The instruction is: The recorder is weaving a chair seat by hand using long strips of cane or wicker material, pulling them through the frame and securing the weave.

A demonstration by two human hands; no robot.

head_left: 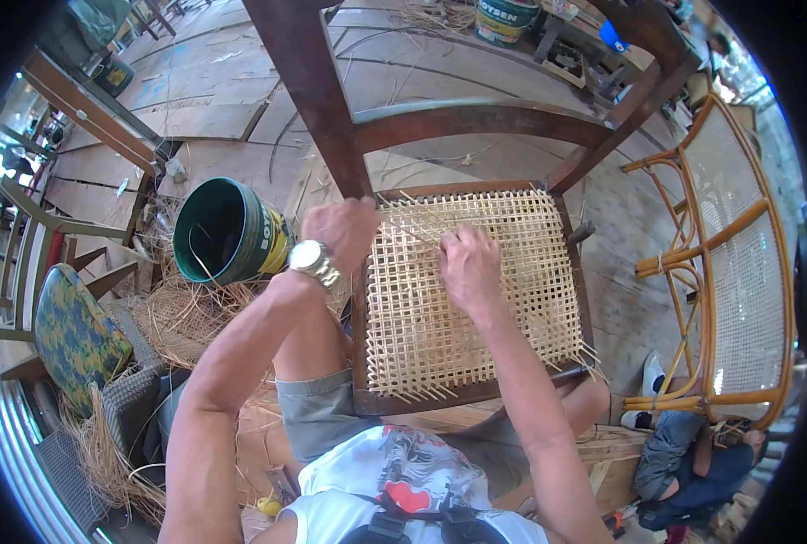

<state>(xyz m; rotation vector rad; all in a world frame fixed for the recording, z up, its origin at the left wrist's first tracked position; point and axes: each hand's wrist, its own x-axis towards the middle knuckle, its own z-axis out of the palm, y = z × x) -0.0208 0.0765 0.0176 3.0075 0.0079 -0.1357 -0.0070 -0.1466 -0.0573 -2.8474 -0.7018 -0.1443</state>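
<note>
A dark wooden chair [462,121] stands before me, its seat frame filled with an open pale cane weave [467,335]. Loose strand ends stick out along the seat's near edge and corners. My left hand [340,231], with a metal watch on the wrist, is closed at the seat's far left corner. A thin cane strand [413,232] slants over the weave between my two hands. My right hand [472,263] rests on the weave right of it, fingers curled and pinched at the strand's other end; the fingertips are partly hidden.
A green bucket [218,227] stands left of the chair amid loose cane strips [181,317]. A camouflage-patterned cushion [77,335] is farther left. On the right is a rattan bench [748,245] with woven panels; a person's legs [680,453] show below it. Another bucket [503,23] stands far back.
</note>
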